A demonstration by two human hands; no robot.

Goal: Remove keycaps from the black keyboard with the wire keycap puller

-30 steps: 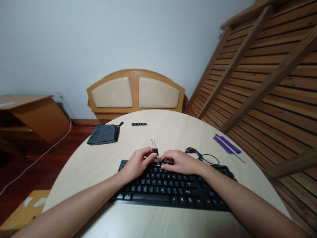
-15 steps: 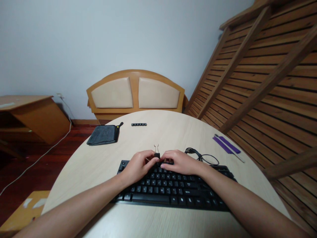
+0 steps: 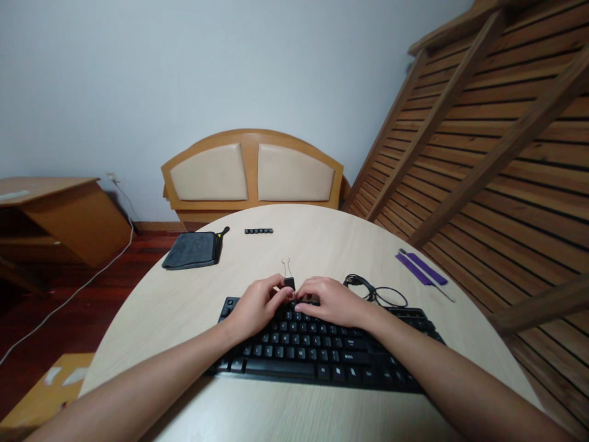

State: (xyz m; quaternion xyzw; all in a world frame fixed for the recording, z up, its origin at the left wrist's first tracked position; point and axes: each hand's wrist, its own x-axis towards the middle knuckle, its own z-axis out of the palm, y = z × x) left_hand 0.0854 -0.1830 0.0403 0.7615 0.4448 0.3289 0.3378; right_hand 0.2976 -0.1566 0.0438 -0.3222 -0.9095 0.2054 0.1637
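Observation:
A black keyboard [image 3: 288,368] lies on the round table under both forearms. My left hand [image 3: 256,307] is closed over its top rows, with thumb and forefinger pinching a keycap puller [image 3: 289,283]. The puller has a small black body, and its two thin wires stick out away from me. Close beside it, my right hand [image 3: 332,301] is also closed, fingers bent and thumb drawn in at the top key rows. Its fingertips come near the puller's lower end. Whatever lies between them is hidden.
Behind the keyboard lies its coiled black cable [image 3: 391,296]. A short row of keycaps [image 3: 258,231] sits at the far side, with a dark zip case [image 3: 191,250] to its left. Purple strips and a thin metal tool [image 3: 427,270] lie near the table's right edge.
The puller has shifted slightly left and away from me, its wires now tilting left. My right thumb and fingertips have moved a little left.

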